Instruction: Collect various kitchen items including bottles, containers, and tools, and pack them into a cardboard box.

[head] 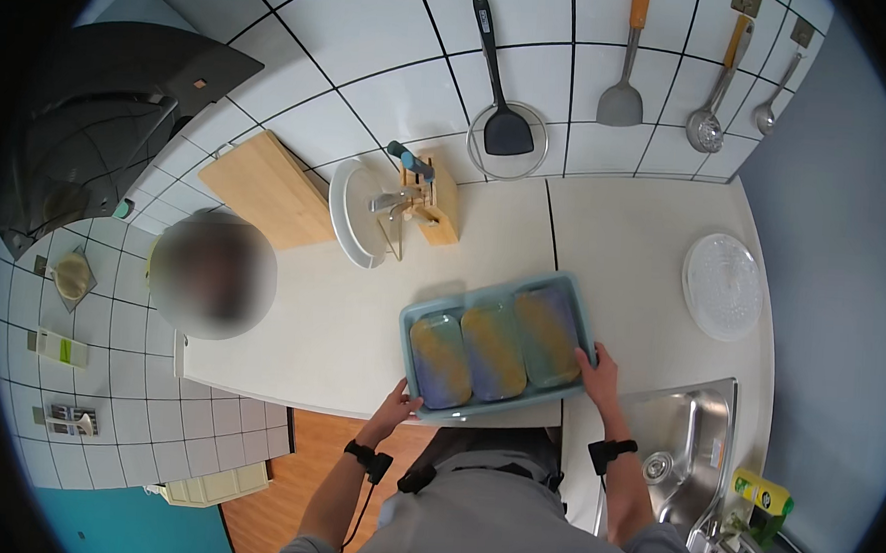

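A light-blue rectangular tray [481, 412] is before me at the counter's front edge, slightly tilted in the view. Whether it rests on the counter or is held just above, I cannot tell. Side by side inside it are three rounded rectangular containers, the left [441, 363], middle [493, 352] and right one [547, 336], with blurred yellow and purple-blue tones. My left hand [392, 413] grips the tray's near left corner. On the right end, my right hand [598, 372] holds the rim, thumb over the edge.
A knife block [441, 205], white oval dish [352, 215] and wooden cutting board [271, 189] stand along the back wall. At right are a clear round lid-like item [723, 287], steel sink [694, 425] and faucet [748, 551]. Utensils, including a black spatula [507, 130], hang above.
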`<state>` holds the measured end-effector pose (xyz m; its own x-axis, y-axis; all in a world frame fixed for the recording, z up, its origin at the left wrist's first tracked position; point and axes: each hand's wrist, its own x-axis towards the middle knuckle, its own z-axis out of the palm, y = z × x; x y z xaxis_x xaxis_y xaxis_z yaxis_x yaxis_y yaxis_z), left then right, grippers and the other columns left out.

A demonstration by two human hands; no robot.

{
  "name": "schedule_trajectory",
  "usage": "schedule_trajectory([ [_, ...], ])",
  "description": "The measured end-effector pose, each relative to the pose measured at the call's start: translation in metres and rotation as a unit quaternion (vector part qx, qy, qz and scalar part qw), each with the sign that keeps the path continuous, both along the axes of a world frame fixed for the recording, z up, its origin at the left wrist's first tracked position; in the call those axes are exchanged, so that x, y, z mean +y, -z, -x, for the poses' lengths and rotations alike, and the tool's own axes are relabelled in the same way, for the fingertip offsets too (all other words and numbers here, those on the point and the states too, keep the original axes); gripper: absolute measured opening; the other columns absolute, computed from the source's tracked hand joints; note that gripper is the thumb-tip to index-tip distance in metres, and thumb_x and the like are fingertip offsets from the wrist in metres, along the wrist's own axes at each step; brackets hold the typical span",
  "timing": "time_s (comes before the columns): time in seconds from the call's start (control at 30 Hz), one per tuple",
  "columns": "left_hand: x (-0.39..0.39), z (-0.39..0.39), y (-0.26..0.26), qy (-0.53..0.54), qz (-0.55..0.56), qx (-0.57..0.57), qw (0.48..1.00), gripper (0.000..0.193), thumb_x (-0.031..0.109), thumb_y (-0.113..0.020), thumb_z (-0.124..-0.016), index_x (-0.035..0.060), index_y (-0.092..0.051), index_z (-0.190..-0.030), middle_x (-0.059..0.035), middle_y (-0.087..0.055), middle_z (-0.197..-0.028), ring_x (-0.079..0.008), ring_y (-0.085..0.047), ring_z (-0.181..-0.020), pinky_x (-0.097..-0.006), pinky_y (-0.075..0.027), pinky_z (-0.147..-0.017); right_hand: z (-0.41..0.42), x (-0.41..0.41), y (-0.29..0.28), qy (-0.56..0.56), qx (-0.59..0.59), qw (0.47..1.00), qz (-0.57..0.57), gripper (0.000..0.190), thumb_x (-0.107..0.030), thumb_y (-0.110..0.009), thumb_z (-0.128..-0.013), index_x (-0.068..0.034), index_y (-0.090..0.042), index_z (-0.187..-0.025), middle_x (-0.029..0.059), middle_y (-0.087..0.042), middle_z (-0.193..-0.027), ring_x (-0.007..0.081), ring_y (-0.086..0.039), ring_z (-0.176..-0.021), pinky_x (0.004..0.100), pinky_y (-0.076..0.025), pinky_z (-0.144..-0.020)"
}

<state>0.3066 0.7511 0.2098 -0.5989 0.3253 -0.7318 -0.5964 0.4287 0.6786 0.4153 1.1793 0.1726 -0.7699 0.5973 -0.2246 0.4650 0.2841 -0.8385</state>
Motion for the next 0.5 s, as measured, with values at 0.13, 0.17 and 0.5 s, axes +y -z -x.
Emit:
schedule_trajectory([
  [0.13, 0.016, 0.010, 0.010, -0.044, 0.070, 0.056, 0.995, 0.071, 0.030, -0.072, -0.088, 0.0015, -0.038, -0.144, -0.0103, -0.062, -0.100, -0.0174, -0.059, -0.089, -0.0301, -0.049, -0.071, 0.008, 0.004, 0.007, -0.007, 0.057, 0.998, 0.002, 0.045, -0.034, -0.073, -0.086, 0.001, -0.061, -0.113, 0.0142, -0.067, -0.082, 0.0259, -0.064, -0.072, 0.0366, -0.050, -0.068],
  [0.17, 0.018, 0.014, 0.015, -0.078, 0.087, 0.104, 0.988, 0.068, 0.033, -0.073, -0.087, -0.0005, -0.044, -0.138, -0.0097, -0.062, -0.098, -0.0169, -0.059, -0.087, -0.0300, -0.048, -0.071, 0.019, 0.009, 0.000, -0.014, 0.048, 0.998, 0.023, 0.044, -0.033, -0.073, -0.085, 0.001, -0.061, -0.111, 0.0137, -0.066, -0.081, 0.0247, -0.064, -0.072, 0.0361, -0.050, -0.067],
  [0.5, 0.056, 0.017, 0.030, -0.247, 0.178, 0.235, 0.923, 0.052, 0.037, -0.082, -0.074, -0.0043, -0.058, -0.095, -0.0119, -0.062, -0.084, -0.0185, -0.058, -0.075, -0.0359, -0.050, -0.066, 0.046, 0.013, -0.005, -0.014, -0.009, 0.999, 0.039, 0.056, -0.041, -0.080, -0.076, 0.005, -0.059, -0.099, 0.0130, -0.063, -0.079, 0.0188, -0.061, -0.073, 0.0342, -0.049, -0.066],
])
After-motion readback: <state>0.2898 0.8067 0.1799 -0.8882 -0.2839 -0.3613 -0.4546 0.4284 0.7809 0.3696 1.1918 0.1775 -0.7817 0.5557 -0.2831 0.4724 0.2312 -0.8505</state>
